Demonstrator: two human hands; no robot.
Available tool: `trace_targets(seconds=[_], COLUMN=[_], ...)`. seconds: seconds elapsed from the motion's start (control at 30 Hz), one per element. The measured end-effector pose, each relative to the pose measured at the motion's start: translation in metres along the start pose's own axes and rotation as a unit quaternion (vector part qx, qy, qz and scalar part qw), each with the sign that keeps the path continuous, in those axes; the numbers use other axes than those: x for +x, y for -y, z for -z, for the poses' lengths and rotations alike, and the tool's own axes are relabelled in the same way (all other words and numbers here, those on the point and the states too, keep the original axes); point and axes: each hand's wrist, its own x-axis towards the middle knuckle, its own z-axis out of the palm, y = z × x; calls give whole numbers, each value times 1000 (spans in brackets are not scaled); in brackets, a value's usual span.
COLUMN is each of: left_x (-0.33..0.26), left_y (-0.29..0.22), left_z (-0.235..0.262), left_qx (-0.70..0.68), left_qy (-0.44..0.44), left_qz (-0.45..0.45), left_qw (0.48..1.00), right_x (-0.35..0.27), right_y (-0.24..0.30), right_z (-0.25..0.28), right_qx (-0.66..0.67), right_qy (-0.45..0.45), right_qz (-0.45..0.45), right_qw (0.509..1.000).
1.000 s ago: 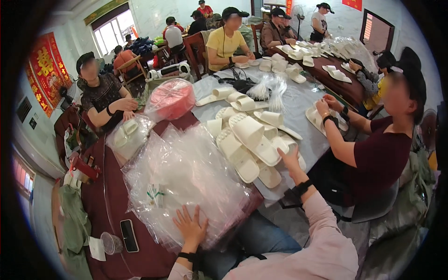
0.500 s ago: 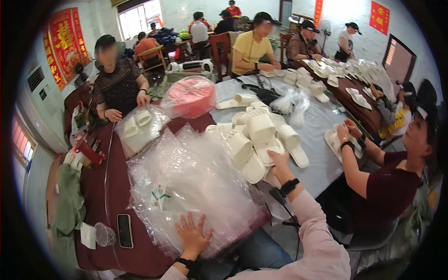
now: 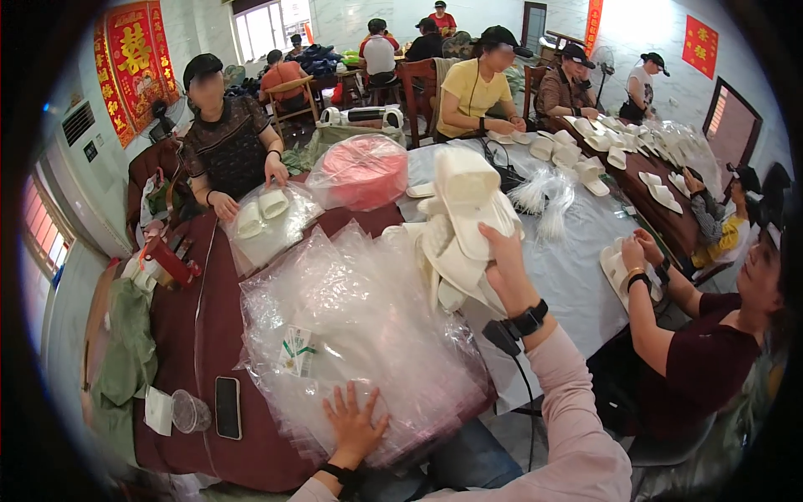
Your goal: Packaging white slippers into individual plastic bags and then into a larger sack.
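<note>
With my right hand [image 3: 506, 266] I grip the sole end of white slippers [image 3: 468, 197], lifted and tilted up above the table. Its fingers are closed round them, and some fingers are hidden beneath. More white slippers [image 3: 439, 243] are bunched just behind and under it; I cannot tell how many are in the hand. My left hand [image 3: 355, 422] lies flat, fingers spread, on a thick stack of clear plastic bags [image 3: 335, 293]. A small white card with a green ribbon pattern [image 3: 297, 351] shows on the stack, left of centre.
A co-worker across the table handles a bag with white slippers [image 3: 262, 213]. Beside it sits a pink round bundle in plastic [image 3: 360, 171]. A phone [image 3: 227, 407] and a clear cup [image 3: 191, 412] lie at left. At right, another person holds a white slipper [image 3: 619, 272].
My right hand has raised the slippers off the pile and tilted them upright. My left hand stays flat on the bags. The whole view has shifted slightly.
</note>
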Motion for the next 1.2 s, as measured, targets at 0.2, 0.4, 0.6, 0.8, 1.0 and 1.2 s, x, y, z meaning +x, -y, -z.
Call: trace_targets(seconds=[0.2,0.4,0.6,0.8,1.0,1.2], left_x=[-2,-3,-3,1,0,11], left_y=[3,-3,-1,-2,0,-11], left_z=[-2,3,-3,-2,-2,-6], left_qx=[1,3,1,5,-4,-12], left_qy=[10,13,-1,-6,-5,-1], left_qz=[10,11,0,-1,4,-20], left_qw=[1000,1000,1000,1000,1000,1000], right_x=[32,54,65,81,65,115], right_y=[-24,-85,-127,-131,-110,-124], right_z=[-79,-69,-28,17,35,115], right_qx=[17,-249,-513,-712,-781,-561], right_qy=[143,80,42,120,-173,10], right_qz=[56,41,153,139,47,164], right_qw=[988,964,844,678,598,811])
